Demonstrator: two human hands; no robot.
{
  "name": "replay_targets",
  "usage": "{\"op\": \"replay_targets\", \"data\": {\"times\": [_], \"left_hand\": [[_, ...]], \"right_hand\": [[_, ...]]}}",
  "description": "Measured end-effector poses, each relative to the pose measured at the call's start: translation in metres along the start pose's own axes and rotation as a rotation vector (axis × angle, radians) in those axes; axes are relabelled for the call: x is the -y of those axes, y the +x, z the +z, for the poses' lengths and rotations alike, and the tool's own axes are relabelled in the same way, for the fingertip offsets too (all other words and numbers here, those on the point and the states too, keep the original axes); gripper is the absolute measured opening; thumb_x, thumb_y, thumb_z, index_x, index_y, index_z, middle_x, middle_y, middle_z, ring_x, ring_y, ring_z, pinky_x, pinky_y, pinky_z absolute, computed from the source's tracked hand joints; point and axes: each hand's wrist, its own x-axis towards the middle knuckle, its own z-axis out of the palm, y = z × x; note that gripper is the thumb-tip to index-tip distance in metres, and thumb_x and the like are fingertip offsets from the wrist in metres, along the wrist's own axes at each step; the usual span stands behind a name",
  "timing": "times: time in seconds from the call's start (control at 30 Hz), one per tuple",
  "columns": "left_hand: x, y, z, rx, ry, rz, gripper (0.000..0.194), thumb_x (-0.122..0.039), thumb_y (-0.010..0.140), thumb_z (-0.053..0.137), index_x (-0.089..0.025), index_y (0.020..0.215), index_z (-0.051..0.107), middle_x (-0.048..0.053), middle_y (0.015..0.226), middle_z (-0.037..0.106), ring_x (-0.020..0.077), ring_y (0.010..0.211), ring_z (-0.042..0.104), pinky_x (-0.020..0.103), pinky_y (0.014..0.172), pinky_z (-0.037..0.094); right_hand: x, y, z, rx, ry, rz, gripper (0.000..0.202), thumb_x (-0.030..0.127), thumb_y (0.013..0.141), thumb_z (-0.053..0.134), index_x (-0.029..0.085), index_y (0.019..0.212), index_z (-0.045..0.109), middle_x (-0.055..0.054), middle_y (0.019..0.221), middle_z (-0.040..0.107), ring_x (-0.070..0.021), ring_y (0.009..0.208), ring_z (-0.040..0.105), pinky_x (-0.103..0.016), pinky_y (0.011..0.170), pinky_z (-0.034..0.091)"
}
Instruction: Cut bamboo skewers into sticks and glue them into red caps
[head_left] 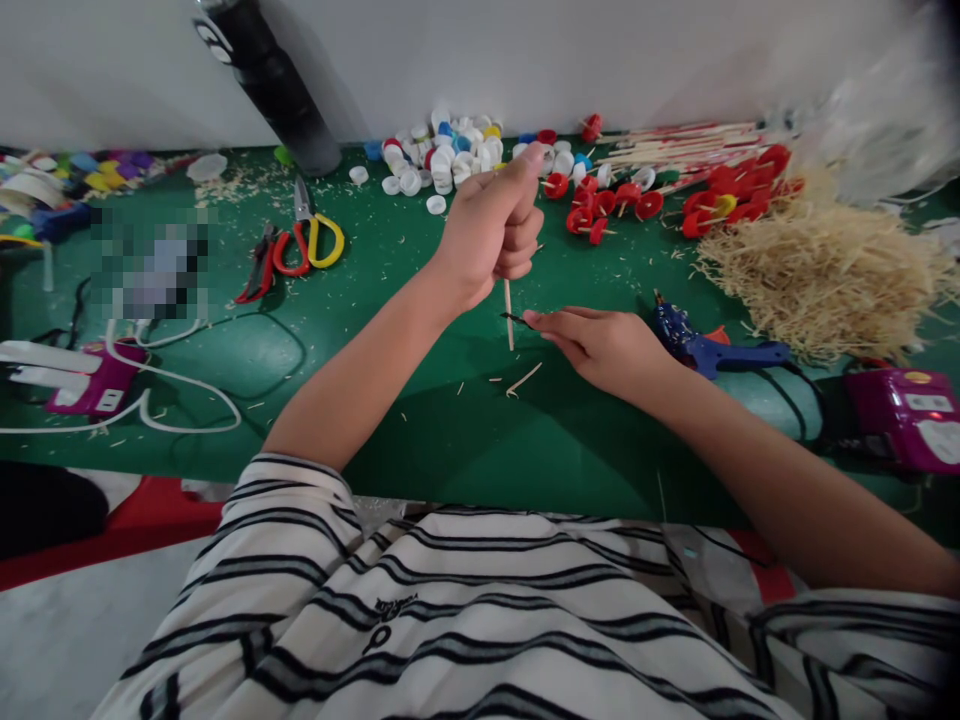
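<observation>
My left hand (495,225) is closed in a fist around a thin wooden stick (511,330), whose lower end sticks out below the fist over the green table (420,400). To the right, my right hand (592,345) pinches a small dark thin piece (517,318) between thumb and fingers. That dark piece crosses the stick near its lower end. Its exact shape is too small to tell. Small wood slivers (523,380) lie on the table just under the stick.
Behind my hands are white bottle caps (442,165), red caps on sticks (592,205) and a straw-like pile (825,270). A blue glue gun (720,352) lies right. Scissors (307,235), a black bottle (281,95), white cables (180,375) and purple power sockets (904,420) are also there.
</observation>
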Motion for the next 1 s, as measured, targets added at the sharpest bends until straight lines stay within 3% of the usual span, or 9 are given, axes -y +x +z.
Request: {"op": "replay_targets", "data": {"times": [0.23,0.43,0.6,0.83,1.0], "left_hand": [[-0.001,0.0,-0.004,-0.028,-0.056,-0.026,0.067,-0.048,0.106,0.065,-0.022,0.062,0.022,-0.01,0.053,0.013,0.0003,0.041,0.01,0.015,0.039,0.012],[-0.001,0.0,-0.003,-0.071,-0.095,-0.046,0.069,-0.049,0.104,0.067,-0.022,0.062,0.02,-0.01,0.052,0.013,0.0012,0.041,0.009,0.018,0.039,0.01],[-0.004,-0.002,-0.004,-0.013,-0.035,-0.047,0.068,-0.051,0.106,0.062,-0.021,0.062,0.02,-0.009,0.052,0.013,0.0006,0.041,0.009,0.017,0.039,0.011],[-0.006,0.0,-0.011,-0.037,-0.119,-0.107,0.068,-0.053,0.104,0.066,-0.022,0.064,0.021,-0.009,0.055,0.012,0.0011,0.041,0.01,0.018,0.039,0.01],[-0.007,0.001,-0.01,0.003,-0.084,-0.112,0.065,-0.053,0.107,0.061,-0.021,0.063,0.025,-0.009,0.053,0.014,0.0012,0.04,0.01,0.017,0.04,0.01]], "right_hand": [[-0.003,-0.003,0.004,0.041,0.026,-0.005,0.044,0.03,0.112,0.048,0.029,0.149,0.072,-0.004,0.136,0.081,-0.0194,0.096,0.078,-0.029,0.069,0.047],[0.003,-0.01,0.003,0.236,-0.159,-0.037,0.049,0.024,0.11,0.047,0.034,0.152,0.07,-0.001,0.117,0.084,-0.0176,0.087,0.075,-0.031,0.054,0.024],[0.008,-0.007,-0.002,0.286,-0.188,-0.027,0.051,0.022,0.109,0.047,0.035,0.153,0.069,-0.001,0.119,0.084,-0.0173,0.088,0.074,-0.031,0.055,0.023],[0.002,-0.015,-0.009,0.247,-0.155,-0.043,0.047,0.028,0.11,0.046,0.033,0.149,0.072,-0.001,0.129,0.083,-0.0171,0.088,0.076,-0.029,0.057,0.029],[-0.007,-0.018,-0.011,0.171,-0.189,-0.079,0.046,0.031,0.11,0.046,0.035,0.145,0.075,-0.002,0.118,0.084,-0.0155,0.08,0.072,-0.029,0.056,0.027]]}}
